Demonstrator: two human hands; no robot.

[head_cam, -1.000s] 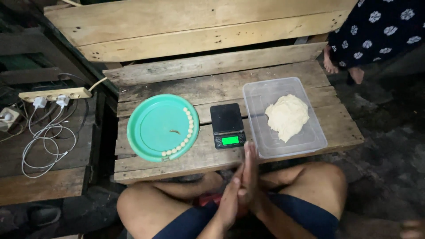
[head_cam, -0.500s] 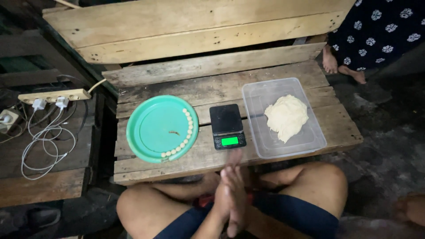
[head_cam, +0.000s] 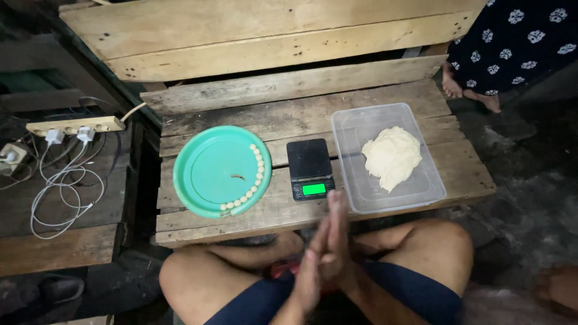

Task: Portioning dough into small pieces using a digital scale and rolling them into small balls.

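My left hand point(head_cam: 310, 274) and my right hand point(head_cam: 338, 232) are pressed flat, palm against palm, above my lap at the near edge of a low wooden table point(head_cam: 289, 114). Whatever lies between the palms is hidden. Just beyond the fingertips stands a small black scale point(head_cam: 309, 165) with a lit green display. To its left a round green plate point(head_cam: 189, 174) carries a curved row of small dough balls point(head_cam: 257, 171) along its right rim. To the right, a clear plastic tub point(head_cam: 361, 120) holds a pale lump of dough point(head_cam: 391, 156).
A wooden bench back point(head_cam: 271, 30) rises behind the table. At left, a power strip point(head_cam: 72, 124) and coiled white cables point(head_cam: 60, 192) lie on dark planks. Another person's bare feet point(head_cam: 463, 90) and dark flowered garment point(head_cam: 518, 36) are at the top right.
My joined hands slid back towards my lap and then forward a little, with the right palm shifting against the left. The plate, scale and tub have not moved.
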